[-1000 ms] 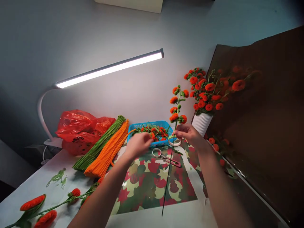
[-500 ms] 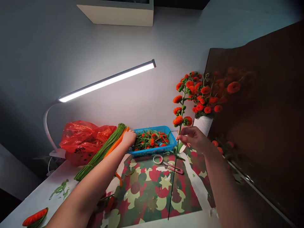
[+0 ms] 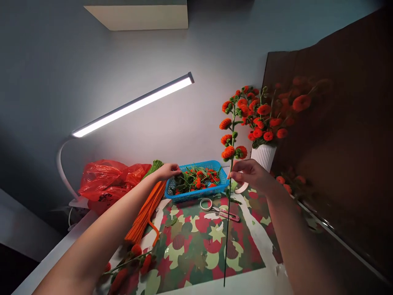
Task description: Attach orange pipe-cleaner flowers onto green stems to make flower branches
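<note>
Upright in my right hand (image 3: 250, 176) is a tall artificial flower stem (image 3: 232, 141), pinched between thumb and fingers below its lowest blooms. It carries fuzzy orange flowers and green buds, and its bare dark stem runs down over the mat. My left hand (image 3: 168, 171) reaches over the left end of a blue plastic basket (image 3: 196, 195), its fingers drawn together at dark green leaves (image 3: 181, 181). What those fingers grip, if anything, is hidden. Small orange flowers (image 3: 199, 183) on green stems lie in the basket.
Scissors (image 3: 229, 214) and a roll of tape (image 3: 206, 204) lie on the patterned mat (image 3: 196, 246). Orange pipe cleaners (image 3: 145, 215), green ones (image 3: 156, 165) and a red bag (image 3: 104, 180) lie left. A white vase (image 3: 263, 157) of flowers stands right. A lamp (image 3: 135, 105) reaches overhead.
My left hand has shifted from beside the pipe cleaners to over the basket's left end, fingers now inside the rim. My right hand still holds the flower stem. The view has tilted slightly.
</note>
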Available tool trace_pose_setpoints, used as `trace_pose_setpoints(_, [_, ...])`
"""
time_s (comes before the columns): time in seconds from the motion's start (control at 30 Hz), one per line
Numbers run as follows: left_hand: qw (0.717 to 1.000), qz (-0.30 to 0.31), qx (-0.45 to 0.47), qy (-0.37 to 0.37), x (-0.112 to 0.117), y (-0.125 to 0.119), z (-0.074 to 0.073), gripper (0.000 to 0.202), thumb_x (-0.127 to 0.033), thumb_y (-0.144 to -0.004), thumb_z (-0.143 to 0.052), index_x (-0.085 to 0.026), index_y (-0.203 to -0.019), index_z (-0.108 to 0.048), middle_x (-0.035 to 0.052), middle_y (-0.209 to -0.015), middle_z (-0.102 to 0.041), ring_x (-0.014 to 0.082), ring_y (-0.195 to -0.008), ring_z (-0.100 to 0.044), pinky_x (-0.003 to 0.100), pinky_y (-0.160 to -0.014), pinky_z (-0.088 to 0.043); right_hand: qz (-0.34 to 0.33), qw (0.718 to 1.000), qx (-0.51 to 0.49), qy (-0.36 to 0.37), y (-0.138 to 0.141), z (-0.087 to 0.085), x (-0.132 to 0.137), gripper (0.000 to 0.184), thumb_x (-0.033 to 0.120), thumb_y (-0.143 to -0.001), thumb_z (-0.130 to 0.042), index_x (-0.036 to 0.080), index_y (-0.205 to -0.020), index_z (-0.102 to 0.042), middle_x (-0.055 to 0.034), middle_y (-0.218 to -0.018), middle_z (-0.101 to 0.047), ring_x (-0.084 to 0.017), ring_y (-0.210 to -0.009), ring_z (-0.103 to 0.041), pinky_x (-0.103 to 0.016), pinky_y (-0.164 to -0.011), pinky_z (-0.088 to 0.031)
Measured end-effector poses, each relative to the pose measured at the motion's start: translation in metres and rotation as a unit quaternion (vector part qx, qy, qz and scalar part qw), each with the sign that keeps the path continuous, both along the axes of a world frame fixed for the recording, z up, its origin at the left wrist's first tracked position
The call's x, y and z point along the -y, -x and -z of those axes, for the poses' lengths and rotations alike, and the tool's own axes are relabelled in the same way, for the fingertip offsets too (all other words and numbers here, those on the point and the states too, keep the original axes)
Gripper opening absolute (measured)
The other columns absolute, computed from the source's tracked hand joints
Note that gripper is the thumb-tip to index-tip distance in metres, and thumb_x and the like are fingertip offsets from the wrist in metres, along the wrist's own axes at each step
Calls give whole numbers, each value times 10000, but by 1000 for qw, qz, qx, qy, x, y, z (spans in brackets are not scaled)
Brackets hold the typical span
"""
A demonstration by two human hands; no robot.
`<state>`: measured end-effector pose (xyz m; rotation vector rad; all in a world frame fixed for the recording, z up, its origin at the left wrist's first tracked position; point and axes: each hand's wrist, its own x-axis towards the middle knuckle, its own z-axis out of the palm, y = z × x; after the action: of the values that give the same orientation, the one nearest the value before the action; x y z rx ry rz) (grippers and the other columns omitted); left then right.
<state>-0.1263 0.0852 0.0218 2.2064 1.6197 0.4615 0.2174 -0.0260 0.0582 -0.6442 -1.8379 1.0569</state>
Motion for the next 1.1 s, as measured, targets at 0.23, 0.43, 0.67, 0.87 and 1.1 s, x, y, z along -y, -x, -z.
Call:
trace_pose_setpoints(0.23, [976, -40, 212, 10, 3, -6, -6, 483, -651, -607, -577, -176, -692, -552, 3, -666, -583, 140, -638, -516, 262, -607, -392, -9, 1000, -6, -3, 1, 1, -1, 233, 364, -749, -678, 161, -644, -631, 35, -524, -489, -68, -468, -407, -222, -471, -334])
trace_pose_setpoints(0.43, [941, -89, 326, 29, 6, -6, -8, 411, -534, -585, -697, -171, -699, -541, -11, -599, -571, 92, -518, -443, 230, -512, -332, -8, 1000, -9, -1, -1, 3, -3, 236, 366, -744, -684, 164, -639, -620, 31, -528, -491, -81, -488, -436, -231, -493, -343])
trace_pose_setpoints(0.67, [878, -67, 466, 91, 19, -13, -9, 347, -434, -634, -716, -137, -788, -626, -58, -494, -429, 61, -439, -368, 205, -460, -286, -14, 1000, -8, -8, 0, 1, -1, 246, 358, -762, -671, 163, -621, -617, 37, -507, -485, -72, -479, -415, -225, -489, -330])
trace_pose_setpoints(0.87, [805, 13, 578, 136, 56, -34, -23, 255, -250, -595, -705, -177, -826, -623, -42, -577, -456, 84, -536, -445, 231, -547, -398, -24, 999, -14, 18, 4, 3, -3, 225, 358, -749, -683, 156, -659, -640, 30, -546, -492, -78, -488, -434, -225, -482, -340])
trace_pose_setpoints(1.1, [699, 134, 664, 231, 126, -99, -14, 171, -204, -636, -686, -162, -794, -638, 8, -683, -580, 107, -622, -528, 257, -641, -448, -57, 998, 5, 27, 24, 11, -5, 257, 377, -745, -681, 147, -651, -616, 32, -561, -488, -82, -526, -428, -224, -511, -346])
